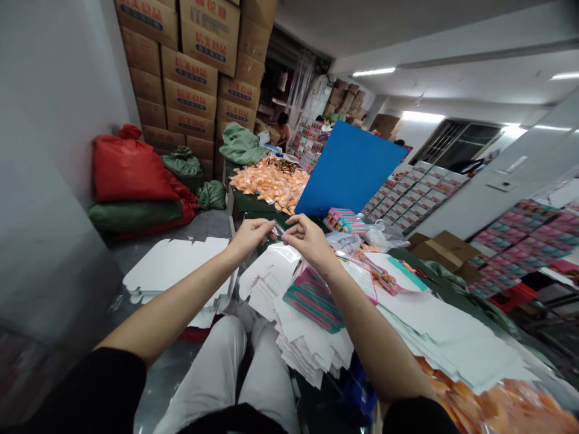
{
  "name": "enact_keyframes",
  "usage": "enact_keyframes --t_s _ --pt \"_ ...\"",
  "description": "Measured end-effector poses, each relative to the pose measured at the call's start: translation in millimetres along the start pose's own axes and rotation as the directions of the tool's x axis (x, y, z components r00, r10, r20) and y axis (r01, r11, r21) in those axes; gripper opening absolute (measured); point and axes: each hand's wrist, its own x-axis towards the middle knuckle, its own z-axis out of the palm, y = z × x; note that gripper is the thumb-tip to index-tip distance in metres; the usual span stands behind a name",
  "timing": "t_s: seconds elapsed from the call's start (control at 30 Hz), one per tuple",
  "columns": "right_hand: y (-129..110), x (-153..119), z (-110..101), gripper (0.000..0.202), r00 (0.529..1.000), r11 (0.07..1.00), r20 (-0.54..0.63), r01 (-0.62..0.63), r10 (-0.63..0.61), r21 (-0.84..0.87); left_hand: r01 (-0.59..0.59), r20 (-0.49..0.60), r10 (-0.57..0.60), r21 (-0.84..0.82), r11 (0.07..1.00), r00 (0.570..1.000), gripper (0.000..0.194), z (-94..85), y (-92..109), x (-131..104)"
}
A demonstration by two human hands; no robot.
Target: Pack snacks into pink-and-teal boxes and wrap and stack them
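A small clear, shiny strip of plastic (279, 229) is stretched between my two hands; whether it is tape or film I cannot tell. My left hand (252, 236) pinches its left end between thumb and fingers. The right end is gripped by my right hand (309, 240), with fingers curled. Just below lie stacked white die-cut cardboard sheets (266, 286). A pink and teal printed carton bundle (314, 301) rests on them beneath my right forearm.
Orange packets (271, 184) are heaped beyond my hands, beside an upright blue board (348, 169). A small printed box (344, 220) stands before the board. More white sheets (181, 265) lie left and right. Stacked brown cartons (190, 96) and a red sack (131, 166) are at left.
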Motion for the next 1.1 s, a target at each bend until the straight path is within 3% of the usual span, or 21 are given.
enact_keyframes --t_s 0.17,0.3,0.43,0.5,0.6,0.67,0.73,0.8,0.83,0.97,1.1 --pt "-1 -15 -16 0.041 0.989 0.996 0.117 -0.093 0.093 -0.004 -0.058 -0.116 0.056 -0.014 0.998 0.992 0.033 -11.8 0 5" --pt "4 -33 -30 0.035 0.994 0.998 0.089 -0.063 0.064 -0.014 -0.076 -0.262 0.070 -0.013 0.997 0.963 0.028 -31.7 -5 27" --pt "5 -42 -28 0.023 0.984 0.992 0.166 -0.079 0.062 0.096 -0.080 -0.254 0.105 0.110 0.991 0.961 0.024 -40.8 -15 48" --pt "2 -39 -22 0.025 0.980 0.975 0.185 -0.112 0.076 0.193 -0.102 -0.273 0.159 0.211 0.972 0.949 0.023 -39.6 -12 46" --pt "-7 -28 -11 0.031 0.993 0.967 0.103 -0.077 0.053 0.245 -0.233 -0.292 0.339 0.341 0.911 0.894 0.039 -32.1 12 15" --pt "-15 -18 -3 0.026 1.000 0.984 0.018 -0.006 0.003 0.176 -0.343 -0.193 0.435 0.376 0.861 0.880 0.045 -23.5 33 -17" --pt "-24 -9 5 0.019 0.996 0.997 -0.059 0.068 -0.066 0.044 -0.390 -0.076 0.457 0.410 0.824 0.886 0.058 -13.8 51 -45" --pt "-34 -2 14 0.016 0.983 0.984 -0.106 0.140 -0.151 -0.106 -0.388 -0.056 0.460 0.454 0.802 0.886 0.068 -6.7 63 -60" --pt "-39 0 18 0.014 0.974 0.970 -0.114 0.172 -0.193 -0.174 -0.376 -0.074 0.461 0.473 0.797 0.884 0.065 -5.6 66 -62" --pt "-55 7 29 0.012 0.955 0.892 -0.059 0.248 -0.290 -0.378 -0.324 -0.131 0.420 0.449 0.833 0.898 0.022 -18.7 68 -44" --pt "-58 14 34 0.010 0.922 0.856 -0.080 0.316 -0.379 -0.408 -0.239 -0.142 0.276 0.231 0.943 0.951 0.025 -38.0 65 -27"
